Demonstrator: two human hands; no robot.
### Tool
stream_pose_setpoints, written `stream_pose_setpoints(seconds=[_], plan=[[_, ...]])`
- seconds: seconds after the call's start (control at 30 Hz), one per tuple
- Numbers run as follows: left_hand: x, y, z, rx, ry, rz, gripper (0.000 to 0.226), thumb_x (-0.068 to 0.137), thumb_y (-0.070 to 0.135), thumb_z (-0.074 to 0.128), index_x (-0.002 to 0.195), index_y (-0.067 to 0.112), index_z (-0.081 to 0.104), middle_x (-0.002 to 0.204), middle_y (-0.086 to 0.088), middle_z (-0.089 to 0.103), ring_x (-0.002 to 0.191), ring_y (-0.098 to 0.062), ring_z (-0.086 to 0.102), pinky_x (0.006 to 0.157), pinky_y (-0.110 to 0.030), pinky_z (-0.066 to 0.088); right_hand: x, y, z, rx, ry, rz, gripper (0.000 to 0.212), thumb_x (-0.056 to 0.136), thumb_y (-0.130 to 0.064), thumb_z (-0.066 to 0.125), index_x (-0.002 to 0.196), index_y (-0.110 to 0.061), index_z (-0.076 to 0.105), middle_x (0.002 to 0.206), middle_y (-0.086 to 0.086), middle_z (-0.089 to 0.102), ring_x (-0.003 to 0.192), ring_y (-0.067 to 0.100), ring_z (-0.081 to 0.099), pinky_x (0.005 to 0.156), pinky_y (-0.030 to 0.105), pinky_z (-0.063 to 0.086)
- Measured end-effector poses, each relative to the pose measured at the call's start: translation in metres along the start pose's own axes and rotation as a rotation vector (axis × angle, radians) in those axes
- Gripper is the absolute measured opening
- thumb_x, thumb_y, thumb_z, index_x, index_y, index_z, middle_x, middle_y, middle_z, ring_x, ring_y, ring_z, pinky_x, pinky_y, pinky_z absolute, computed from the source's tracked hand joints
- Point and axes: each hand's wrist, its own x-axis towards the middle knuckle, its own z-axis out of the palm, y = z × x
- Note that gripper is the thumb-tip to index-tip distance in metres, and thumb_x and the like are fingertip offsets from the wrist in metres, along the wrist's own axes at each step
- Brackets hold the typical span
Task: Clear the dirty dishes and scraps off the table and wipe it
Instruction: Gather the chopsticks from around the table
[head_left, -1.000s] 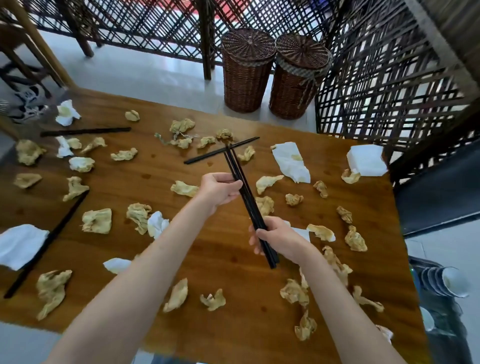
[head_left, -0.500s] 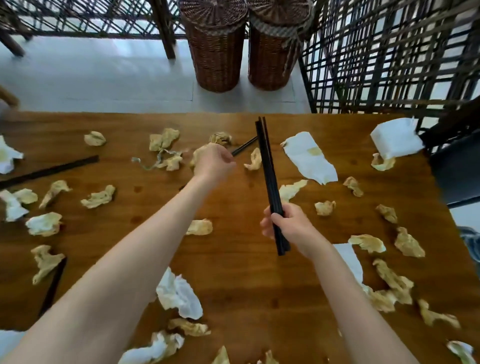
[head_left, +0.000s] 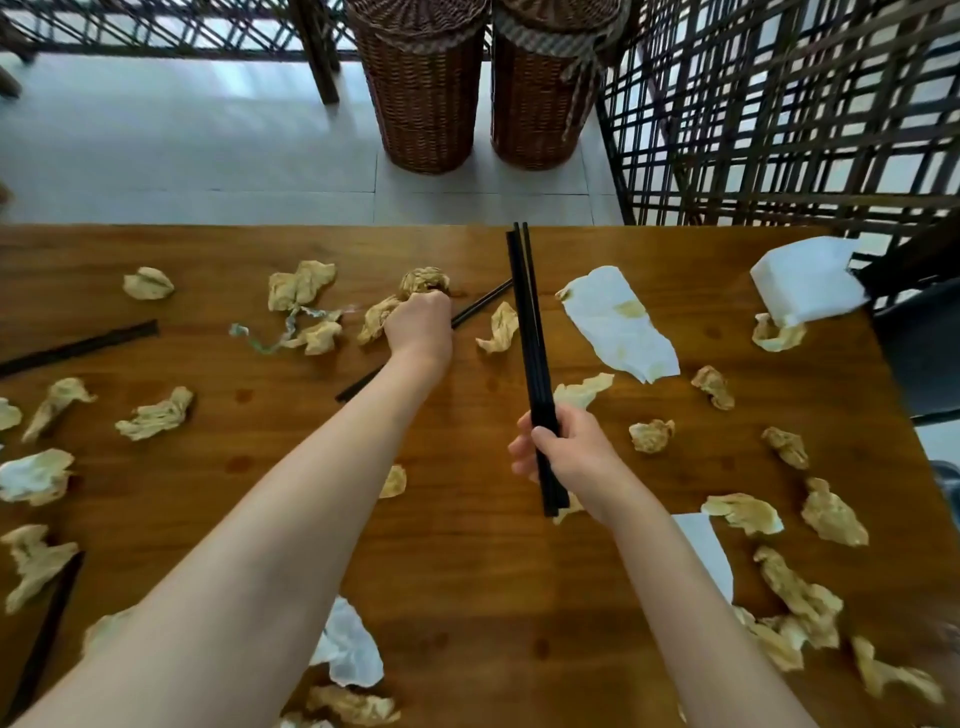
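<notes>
Head view: right hand (head_left: 566, 457) grips gathered chopsticks (head_left: 530, 332); left hand (head_left: 421, 325) closes on another chopstick (head_left: 480, 301); scraps (head_left: 156, 413) still litter the unwiped worktop (head_left: 467, 571).

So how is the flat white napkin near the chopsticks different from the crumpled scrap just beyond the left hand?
The napkin is white with yellowish stains; the scrap is tan all over. The napkin lies spread out flat, while the scrap is balled up. The napkin is clearly the larger. The napkin lies apart from both hands; the scrap sits right at the knuckles of the left hand. Both lie on the wooden table.
</notes>
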Motion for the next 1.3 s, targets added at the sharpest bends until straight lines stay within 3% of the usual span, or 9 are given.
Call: stream_pose_setpoints(seconds=[0.23, 0.4, 0.5, 0.6, 0.9, 1.1, 1.3], plan=[[0.006, 0.006, -0.002, -0.155, -0.130, -0.094, 0.022, 0.085, -0.006, 0.052, 0.104, 0.003, 0.059, 0.109, -0.018, 0.061, 0.101, -0.036, 0.058, 0.066, -0.036, 0.041, -0.005, 0.008, -0.008, 0.003, -0.017, -0.021, 0.016, 0.097, -0.010, 0.044, 0.096, -0.018, 0.057, 0.081, 0.001, 0.069, 0.065, 0.010, 0.069, 0.056, 0.020, 0.053], [0.007, 0.009, -0.001, -0.238, -0.119, -0.169, 0.019, 0.083, 0.003, 0.062, 0.102, 0.004, 0.061, 0.106, -0.015, 0.062, 0.097, -0.033, 0.060, 0.063, -0.034, 0.043, -0.008, 0.013, -0.018, 0.023, -0.015, -0.023, 0.017, 0.097, -0.008, 0.043, 0.095, -0.016, 0.057, 0.079, 0.002, 0.069, 0.063, 0.011, 0.068, 0.057, 0.021, 0.055], [0.004, 0.013, -0.001, -0.196, -0.027, -0.139, 0.017, 0.084, 0.014, 0.069, 0.096, 0.004, 0.063, 0.097, -0.014, 0.065, 0.089, -0.032, 0.063, 0.058, -0.033, 0.044, -0.008, 0.016, -0.023, 0.032, -0.009, -0.017, 0.017, 0.097, -0.008, 0.043, 0.095, -0.016, 0.057, 0.080, 0.003, 0.069, 0.065, 0.013, 0.069, 0.059, 0.023, 0.054], [0.001, 0.017, 0.000, -0.149, 0.017, -0.124, 0.006, 0.086, 0.003, 0.065, 0.091, 0.004, 0.064, 0.092, -0.014, 0.066, 0.085, -0.032, 0.064, 0.055, -0.033, 0.040, -0.007, 0.020, -0.027, 0.038, -0.003, -0.013, 0.016, 0.098, -0.009, 0.043, 0.096, -0.017, 0.057, 0.081, 0.004, 0.069, 0.068, 0.015, 0.069, 0.061, 0.025, 0.053], [0.001, 0.024, -0.007, -0.125, -0.138, -0.109, 0.025, 0.085, -0.008, 0.052, 0.107, 0.001, 0.059, 0.110, -0.018, 0.059, 0.101, -0.035, 0.059, 0.068, -0.037, 0.044, -0.005, 0.025, -0.031, 0.047, -0.004, -0.011, 0.016, 0.097, -0.009, 0.043, 0.097, -0.017, 0.057, 0.083, 0.004, 0.068, 0.067, 0.013, 0.069, 0.061, 0.024, 0.054], [-0.001, 0.028, -0.011, -0.031, -0.159, -0.036, 0.028, 0.085, -0.010, 0.052, 0.110, 0.001, 0.059, 0.112, -0.017, 0.058, 0.107, -0.036, 0.056, 0.079, -0.039, 0.045, -0.005, 0.026, -0.034, 0.048, 0.005, -0.019, 0.015, 0.097, -0.010, 0.044, 0.098, -0.016, 0.058, 0.082, 0.004, 0.068, 0.067, 0.014, 0.069, 0.063, 0.026, 0.056], [-0.018, 0.019, -0.042, -0.116, 0.038, -0.005, 0.020, 0.088, -0.006, 0.054, 0.106, 0.001, 0.060, 0.102, -0.017, 0.063, 0.095, -0.034, 0.060, 0.068, -0.036, 0.047, -0.008, 0.025, -0.030, 0.062, 0.009, -0.027, 0.018, 0.098, -0.008, 0.042, 0.094, -0.018, 0.057, 0.084, 0.004, 0.069, 0.070, 0.014, 0.070, 0.064, 0.028, 0.054]])
